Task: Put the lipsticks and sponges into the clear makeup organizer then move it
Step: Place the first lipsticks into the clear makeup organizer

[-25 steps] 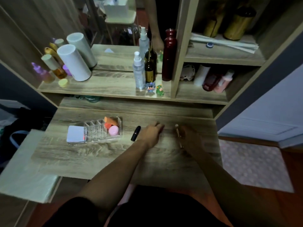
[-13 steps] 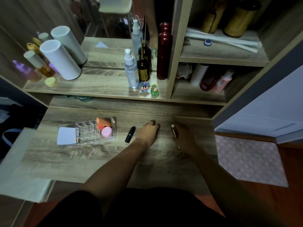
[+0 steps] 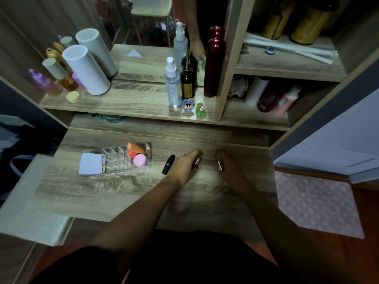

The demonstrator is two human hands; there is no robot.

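- Sitting on the wooden desk (image 3: 127, 193), left of centre: clear organizer (image 3: 118, 160), upright, with three sections side by side.
- Left section: filled by a white square pad (image 3: 90, 166), lying flat on top.
- Middle section: a grid of small cells; contents cannot be told through the clear walls, nothing coloured shows.
- Right section: orange sponge (image 3: 136, 147) at the back, a red-orange sponge (image 3: 132, 154) tucked under it, pink sponge (image 3: 140, 160) at the front. All three touch one another.
- Black lipstick (image 3: 168, 164) lies loose on the desk, just right of the organizer, tilted, between organizer and left hand.
- Left hand (image 3: 187, 166): palm down on the desk, fingers curled around a pink lipstick (image 3: 197, 161); only the tube's end shows past the fingers. Lifted or resting, cannot tell.
- Right hand (image 3: 231, 171): fingers closed on a rose-gold lipstick (image 3: 219, 163), tube pointing away from the body. Hands are near each other, not touching.
- Upper shelf (image 3: 123, 101): white cylinder (image 3: 86, 69) leaning left, yellow cap (image 3: 73, 96), spray bottle (image 3: 172, 85), brown bottle (image 3: 188, 83), tall red bottle (image 3: 214, 62), two small figurines (image 3: 194, 108) in front.
- Right cubby (image 3: 254, 117): white tube, dark red and pink bottles leaning together.
- Mirror behind the shelf doubles the bottles.
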